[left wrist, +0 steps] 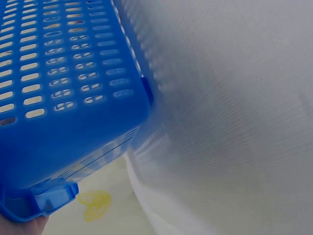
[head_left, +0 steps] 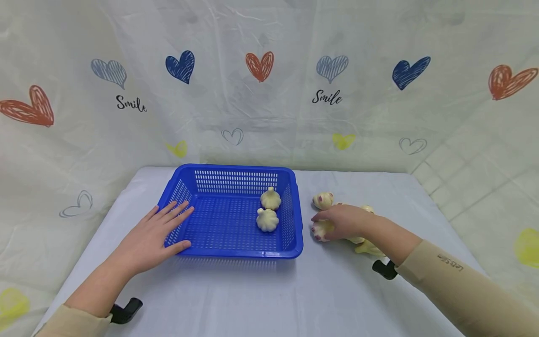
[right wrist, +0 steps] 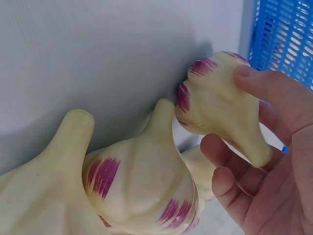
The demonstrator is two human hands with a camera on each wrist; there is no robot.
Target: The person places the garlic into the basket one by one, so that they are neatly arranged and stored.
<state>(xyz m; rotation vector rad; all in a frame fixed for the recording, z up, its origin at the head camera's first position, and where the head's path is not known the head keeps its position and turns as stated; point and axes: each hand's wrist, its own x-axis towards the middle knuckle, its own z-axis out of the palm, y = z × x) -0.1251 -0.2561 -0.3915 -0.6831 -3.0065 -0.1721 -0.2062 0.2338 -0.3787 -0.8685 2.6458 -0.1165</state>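
Observation:
My right hand (head_left: 343,221) grips a garlic bulb (right wrist: 220,93) with purple patches, thumb on one side and fingers curled round the other, just right of the blue basket (head_left: 236,253). Beside and beneath that hand lie several more garlic bulbs (right wrist: 142,183), partly hidden by the hand and forearm in the head view. Fingers spread, my left hand (head_left: 153,238) rests on the basket's left rim. Inside the basket, near its right wall, sit two pale garlic bulbs (head_left: 267,220), one behind the other.
The basket stands on a table with a white cloth (head_left: 252,299). Behind it hangs a pale curtain (head_left: 290,28) printed with hearts and "Smile". A black wrist mount (head_left: 126,311) sticks out below the left wrist, another (head_left: 385,269) below the right.

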